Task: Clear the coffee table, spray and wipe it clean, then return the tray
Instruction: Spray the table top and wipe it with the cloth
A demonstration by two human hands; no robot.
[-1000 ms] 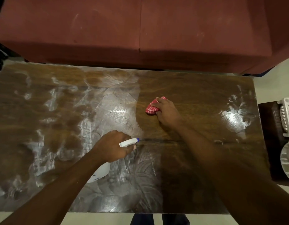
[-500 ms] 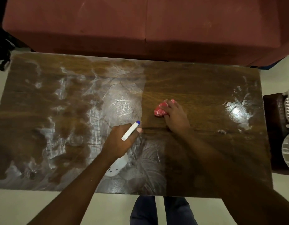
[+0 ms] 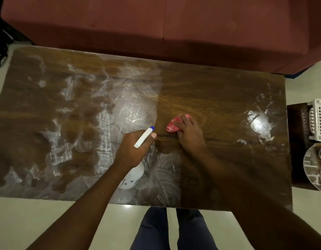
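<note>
A dark wooden coffee table [image 3: 219, 91] fills the view, its left half streaked with whitish wet smears. My left hand [image 3: 134, 148] grips a white spray bottle [image 3: 133, 175] above the table's middle, its blue-tipped nozzle [image 3: 144, 136] aimed up and to the right. My right hand [image 3: 189, 132] presses a crumpled red-and-white cloth [image 3: 173, 124] flat on the wood just right of the nozzle. Most of the cloth is hidden under my fingers.
A dark red sofa [image 3: 165, 27] runs along the table's far edge. At the right, a low dark stand [image 3: 298, 141] holds a white plastic basket [image 3: 319, 120] and a round clear tray [image 3: 316, 166]. My legs [image 3: 174, 230] stand at the near edge on pale floor.
My right hand slid the cloth toward me and a little right. My left hand lifted the bottle and swung its nozzle from pointing right to pointing up-right. The camera view shifted back.
</note>
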